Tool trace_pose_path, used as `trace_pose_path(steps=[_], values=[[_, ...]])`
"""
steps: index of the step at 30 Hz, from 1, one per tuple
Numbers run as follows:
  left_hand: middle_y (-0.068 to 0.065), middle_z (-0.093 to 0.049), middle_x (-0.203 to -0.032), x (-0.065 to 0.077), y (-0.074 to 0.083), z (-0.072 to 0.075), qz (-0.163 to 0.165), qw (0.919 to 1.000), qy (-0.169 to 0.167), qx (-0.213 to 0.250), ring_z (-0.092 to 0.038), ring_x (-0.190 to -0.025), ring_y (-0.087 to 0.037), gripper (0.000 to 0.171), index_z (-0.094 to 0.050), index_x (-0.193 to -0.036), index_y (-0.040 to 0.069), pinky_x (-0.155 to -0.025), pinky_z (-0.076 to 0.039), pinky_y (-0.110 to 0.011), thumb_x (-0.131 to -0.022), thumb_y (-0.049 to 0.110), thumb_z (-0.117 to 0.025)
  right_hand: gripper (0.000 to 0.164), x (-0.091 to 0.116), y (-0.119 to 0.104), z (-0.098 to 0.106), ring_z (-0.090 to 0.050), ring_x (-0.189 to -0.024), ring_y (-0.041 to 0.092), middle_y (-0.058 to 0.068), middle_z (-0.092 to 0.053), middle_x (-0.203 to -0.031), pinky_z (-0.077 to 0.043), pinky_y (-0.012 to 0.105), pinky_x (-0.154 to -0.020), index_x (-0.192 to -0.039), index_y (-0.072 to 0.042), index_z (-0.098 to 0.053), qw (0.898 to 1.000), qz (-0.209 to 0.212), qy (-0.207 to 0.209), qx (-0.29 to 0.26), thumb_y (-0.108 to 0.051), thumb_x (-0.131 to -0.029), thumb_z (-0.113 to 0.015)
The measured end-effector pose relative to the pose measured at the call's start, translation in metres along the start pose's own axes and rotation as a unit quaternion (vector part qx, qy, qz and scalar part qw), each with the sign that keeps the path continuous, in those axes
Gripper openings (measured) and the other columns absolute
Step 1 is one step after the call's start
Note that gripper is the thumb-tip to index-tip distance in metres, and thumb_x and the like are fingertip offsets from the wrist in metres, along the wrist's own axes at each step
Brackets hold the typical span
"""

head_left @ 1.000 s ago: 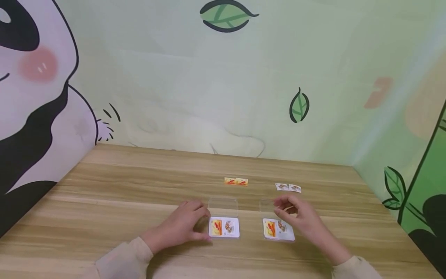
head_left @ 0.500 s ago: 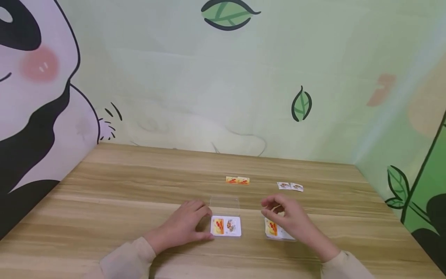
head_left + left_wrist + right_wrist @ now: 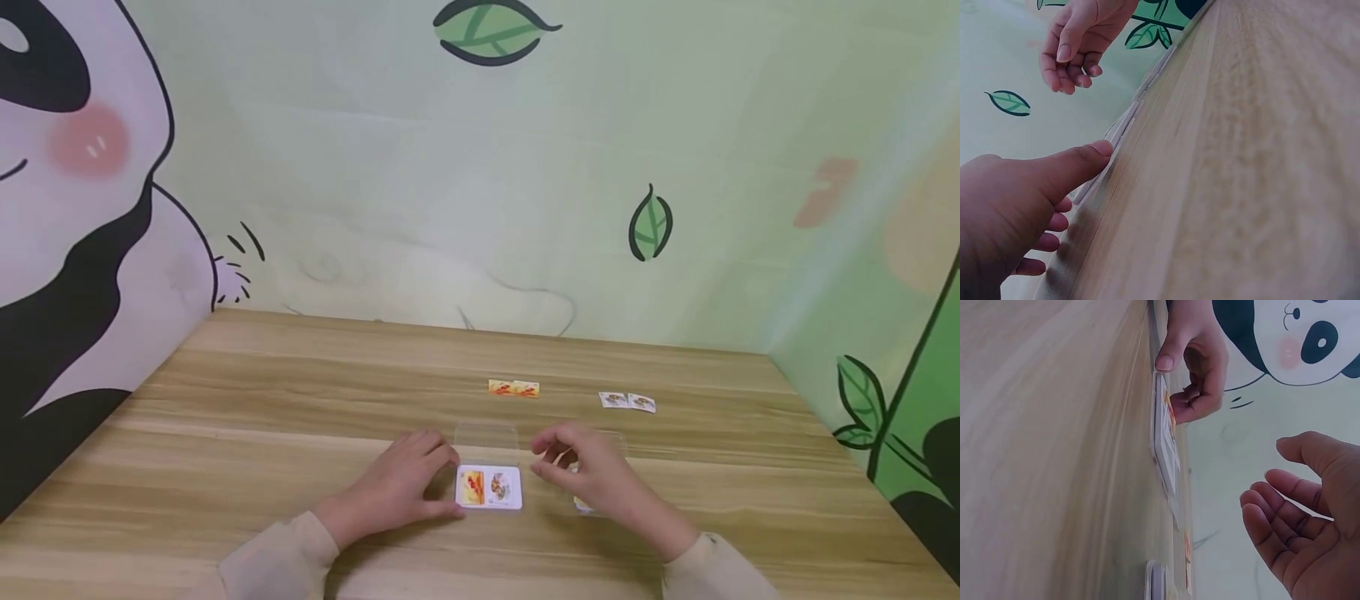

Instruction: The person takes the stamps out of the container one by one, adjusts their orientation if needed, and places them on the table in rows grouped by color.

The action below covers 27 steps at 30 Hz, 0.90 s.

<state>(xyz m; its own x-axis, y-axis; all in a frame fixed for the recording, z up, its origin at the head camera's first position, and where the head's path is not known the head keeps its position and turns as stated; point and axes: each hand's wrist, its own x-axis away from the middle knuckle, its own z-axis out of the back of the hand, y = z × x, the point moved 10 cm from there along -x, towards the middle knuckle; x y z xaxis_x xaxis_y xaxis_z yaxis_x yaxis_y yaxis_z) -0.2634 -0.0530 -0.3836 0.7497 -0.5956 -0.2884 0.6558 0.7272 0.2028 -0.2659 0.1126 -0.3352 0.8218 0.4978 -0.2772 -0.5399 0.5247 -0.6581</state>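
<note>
Bracketing the left case (image 3: 1155,425) at one short side with the thumb and fingertips of the left hand (image 3: 401,483), thumb on the near corner and fingers at the far one, probably to stop so light a box from sliding. Pinching only that side, perhaps to leave the printed top card (image 3: 487,487) uncovered. Hovering the right hand (image 3: 588,467) over the right case (image 3: 587,505), empty, thumb apart from half-curled fingers, and so hiding most of that case from the head view; impossible to tell there what shows on its top.

Finding the left lid (image 3: 487,442) and the partly covered right lid (image 3: 617,443) laid back on the far side, likely for access from above. Seeing, farther back, two yellow-orange cards (image 3: 513,389) in a row and, to their right, two white cards (image 3: 627,402) just beside each other, apparently grouped by matching picture.

Looking like clear, stiff plastic in lids and cases; rounded at the corners of case and top card. Small, thin, flat and roughly rectangular in the loose cards. Streaked with pale wood grain across the worktop (image 3: 300,375); smooth and green, with painted leaves, on the wall behind (image 3: 375,167); soft, cream cloth in the sleeves (image 3: 277,554).
</note>
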Motion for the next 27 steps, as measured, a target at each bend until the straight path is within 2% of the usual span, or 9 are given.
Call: trace_pose_path(steps=[10,18,27], values=[[0.003,-0.057,-0.106,0.0,0.001,0.0,-0.002,1.0,-0.004,0.006,-0.053,-0.103,-0.014,0.051,-0.062,-0.108,0.015,-0.094,-0.046,-0.04,-0.076,0.054,-0.073,0.019,-0.011,-0.001,-0.026,-0.057,-0.078,0.003,0.01,-0.066,-0.093,-0.052,0.019,-0.07,-0.1,0.001,-0.066,0.999,-0.018,-0.04,0.002,-0.012,-0.086,-0.069],[0.003,-0.058,-0.105,0.0,0.001,0.002,-0.011,0.9998,0.009,-0.011,-0.053,-0.103,-0.015,0.051,-0.062,-0.107,0.016,-0.093,-0.046,-0.039,-0.076,0.054,-0.073,0.021,-0.019,-0.008,-0.042,-0.058,-0.078,0.004,0.011,-0.066,-0.094,-0.052,0.019,-0.07,-0.1,0.001,-0.065,0.998,-0.009,-0.064,0.003,-0.013,-0.085,-0.07],[0.002,-0.058,-0.107,0.0,0.001,0.001,-0.013,0.9999,0.005,-0.01,-0.054,-0.104,-0.015,0.05,-0.062,-0.107,0.016,-0.094,-0.046,-0.039,-0.076,0.055,-0.072,0.017,-0.024,-0.011,-0.057,-0.057,-0.077,0.006,0.006,-0.062,-0.091,-0.05,0.019,-0.068,-0.097,-0.002,-0.065,0.997,-0.008,-0.08,0.02,-0.011,-0.084,-0.069]])
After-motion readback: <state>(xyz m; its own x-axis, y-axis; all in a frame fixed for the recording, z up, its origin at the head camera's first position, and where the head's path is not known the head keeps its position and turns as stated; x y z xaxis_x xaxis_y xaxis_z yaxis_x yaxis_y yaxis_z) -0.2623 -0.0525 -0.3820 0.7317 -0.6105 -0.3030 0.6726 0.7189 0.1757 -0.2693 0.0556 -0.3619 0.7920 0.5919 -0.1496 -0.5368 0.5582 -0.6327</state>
